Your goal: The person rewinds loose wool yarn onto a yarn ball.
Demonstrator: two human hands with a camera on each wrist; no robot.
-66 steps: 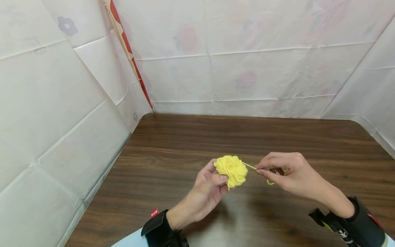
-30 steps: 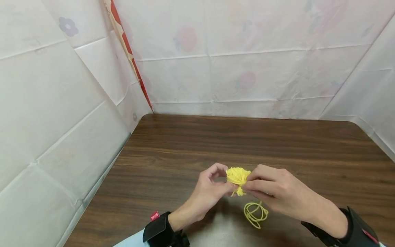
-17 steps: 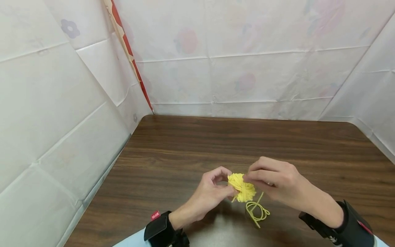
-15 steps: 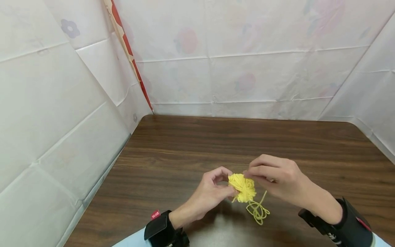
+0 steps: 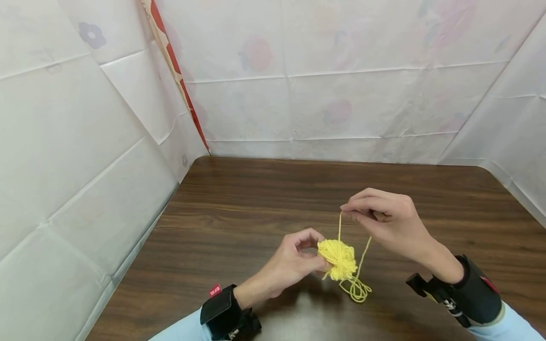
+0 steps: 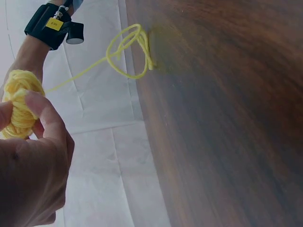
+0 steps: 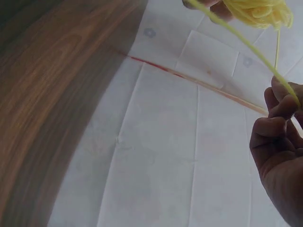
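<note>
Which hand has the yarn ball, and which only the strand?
The left hand grips the yellow yarn ball; the right hand only pinches the strand above it.

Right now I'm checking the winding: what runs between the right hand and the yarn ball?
A taut yellow strand runs from the right hand down to the yarn ball, seen in the head view.

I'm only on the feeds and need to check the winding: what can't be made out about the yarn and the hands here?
- Near side of the yarn ball: head view, faces away; left wrist view, left hand covers it.
- Free end of the strand: lost in the table loops.
- Right hand pinch point: right wrist view, cut off by the frame edge.
</note>
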